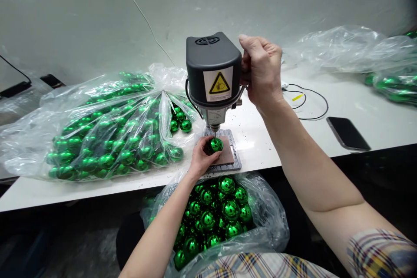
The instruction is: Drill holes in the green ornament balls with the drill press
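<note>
My left hand (pixel 202 156) is closed around a shiny green ball ornament (pixel 216 143), thumb and fingers on its sides. The ornament rests on a brownish square pad (pixel 227 154) over the grey base plate (pixel 238 161) of a small bench drill press (pixel 213 69). Its thin bit comes straight down at the top of the ornament; whether it has gone in I cannot tell. My right hand (pixel 263 67) is wrapped in a fist around the feed handle at the press's right side. Most of that handle is hidden by the fingers.
A clear plastic bag (pixel 107 139) full of green balls lies left of the press. Below the table edge, an open bag (pixel 270 226) holds more balls. On the right are a phone (pixel 348 133), a black cable (pixel 325 103) and another bag (pixel 345 47). Dark shavings dot the white table (pixel 254 156).
</note>
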`<state>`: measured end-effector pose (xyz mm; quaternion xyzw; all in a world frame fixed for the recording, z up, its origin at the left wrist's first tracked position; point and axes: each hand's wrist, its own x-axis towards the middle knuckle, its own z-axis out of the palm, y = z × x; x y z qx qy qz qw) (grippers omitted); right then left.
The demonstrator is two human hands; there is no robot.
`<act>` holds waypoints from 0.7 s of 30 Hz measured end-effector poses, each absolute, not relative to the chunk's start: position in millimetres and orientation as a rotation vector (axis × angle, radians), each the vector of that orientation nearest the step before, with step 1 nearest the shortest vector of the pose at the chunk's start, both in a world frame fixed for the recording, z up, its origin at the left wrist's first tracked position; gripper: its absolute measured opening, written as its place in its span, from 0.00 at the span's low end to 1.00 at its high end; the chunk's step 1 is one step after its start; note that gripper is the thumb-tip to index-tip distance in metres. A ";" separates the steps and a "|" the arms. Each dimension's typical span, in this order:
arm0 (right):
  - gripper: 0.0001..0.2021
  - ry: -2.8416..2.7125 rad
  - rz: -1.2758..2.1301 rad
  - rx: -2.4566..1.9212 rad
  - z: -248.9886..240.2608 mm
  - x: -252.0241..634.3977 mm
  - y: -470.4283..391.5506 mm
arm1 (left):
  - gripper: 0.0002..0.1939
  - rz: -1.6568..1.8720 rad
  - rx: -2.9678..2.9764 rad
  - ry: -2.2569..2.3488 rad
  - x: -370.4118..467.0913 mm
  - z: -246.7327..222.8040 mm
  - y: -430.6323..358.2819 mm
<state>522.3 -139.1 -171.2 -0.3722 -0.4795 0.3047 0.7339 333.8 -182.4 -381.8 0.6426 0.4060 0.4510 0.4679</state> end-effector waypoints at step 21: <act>0.28 -1.159 0.233 -0.523 -235.3 502.6 -208.6 | 0.31 1.076 1.436 0.971 333.6 -389.1 -182.3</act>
